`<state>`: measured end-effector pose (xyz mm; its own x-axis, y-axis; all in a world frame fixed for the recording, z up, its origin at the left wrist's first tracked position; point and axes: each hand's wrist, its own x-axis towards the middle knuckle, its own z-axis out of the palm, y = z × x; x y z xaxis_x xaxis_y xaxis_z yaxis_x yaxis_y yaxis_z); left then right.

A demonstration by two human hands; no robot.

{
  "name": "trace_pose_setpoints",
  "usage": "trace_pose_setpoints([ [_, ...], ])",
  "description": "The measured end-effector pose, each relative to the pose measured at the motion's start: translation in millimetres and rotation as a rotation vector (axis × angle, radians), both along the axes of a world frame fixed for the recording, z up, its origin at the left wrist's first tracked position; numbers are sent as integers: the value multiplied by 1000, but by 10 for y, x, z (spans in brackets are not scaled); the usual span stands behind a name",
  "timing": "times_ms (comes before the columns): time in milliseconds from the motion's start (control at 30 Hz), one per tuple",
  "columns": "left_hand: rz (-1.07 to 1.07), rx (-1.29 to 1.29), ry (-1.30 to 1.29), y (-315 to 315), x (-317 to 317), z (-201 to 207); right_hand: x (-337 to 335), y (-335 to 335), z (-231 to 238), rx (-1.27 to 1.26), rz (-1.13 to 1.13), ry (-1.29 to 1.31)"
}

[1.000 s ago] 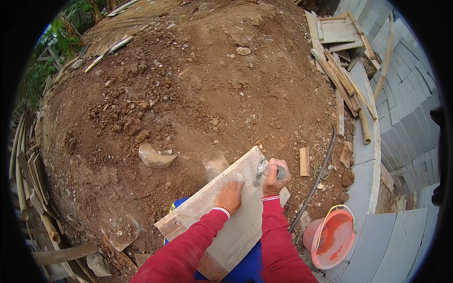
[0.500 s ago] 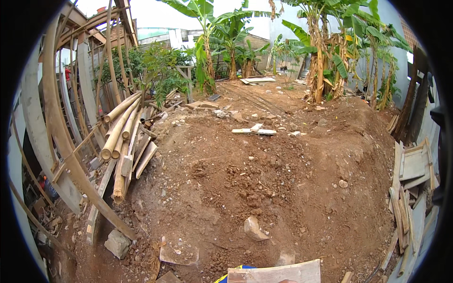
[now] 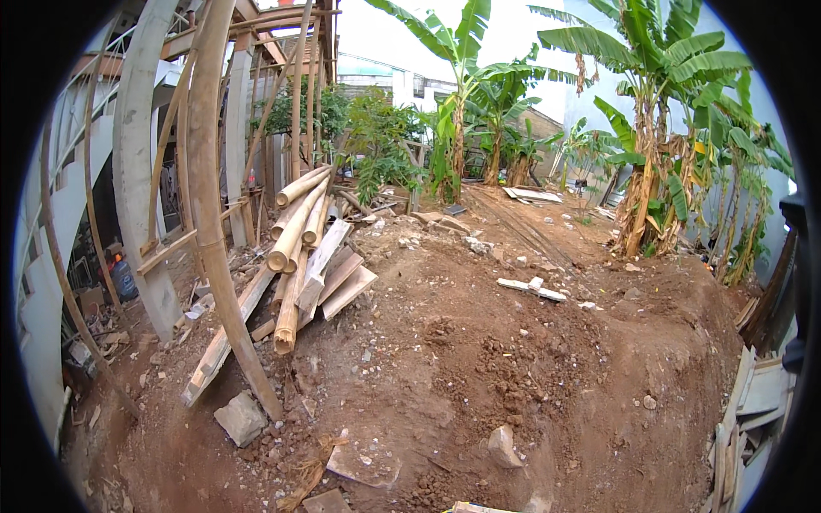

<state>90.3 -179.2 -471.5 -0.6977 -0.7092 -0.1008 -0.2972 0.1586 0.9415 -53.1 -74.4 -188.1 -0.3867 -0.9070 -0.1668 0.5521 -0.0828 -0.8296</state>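
Head view: the board [image 3: 481,509] is shown only as a sliver at the lower edge; neither hand is seen, so opening and hold cannot be told. Unwatched, it could be let slip and chipped on the stone [image 3: 505,447] beyond the hands.

There are two concrete columns [image 3: 135,154], one blue jug [image 3: 124,280], two crossed pale strips [image 3: 517,285] and one bottom-edge board [image 3: 477,509]
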Motion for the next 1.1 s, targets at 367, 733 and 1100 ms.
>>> trace_pose_setpoints([
  [367,82,-116,26,-75,732,421,-723,146,-794,166,-222,521],
  [733,118,-120,-90,165,1114,-328,-617,369,-1219,409,-240,1080],
  [1100,319,-103,-18,385,1298,585,-21,494,-1642,215,38,1172],
])
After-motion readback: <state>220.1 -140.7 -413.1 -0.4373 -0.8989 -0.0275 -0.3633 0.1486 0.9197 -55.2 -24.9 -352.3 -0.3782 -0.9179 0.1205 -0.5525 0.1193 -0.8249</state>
